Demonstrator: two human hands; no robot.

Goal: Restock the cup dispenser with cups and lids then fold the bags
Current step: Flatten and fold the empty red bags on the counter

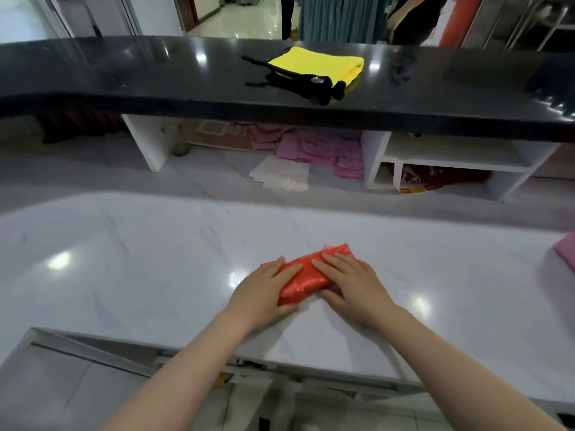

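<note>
A red plastic bag (306,279), folded into a thick narrow bundle, lies slanted on the white marble counter (140,269). My left hand (264,290) lies flat on the bundle's near left end, fingers straight on top and thumb below its edge. My right hand (351,284) presses flat on the right part, fingers straight and pointing up-left, thumb at the near edge. The bundle's far right end sticks out past my right fingers. No cups, lids or dispenser are in view.
A black raised counter (155,76) at the back carries a yellow cloth (317,65) and a black strap (298,84). Under it lie pink bags (317,149), white bags (281,175) and a white shelf unit (451,166). A pink item (566,253) shows at the right edge.
</note>
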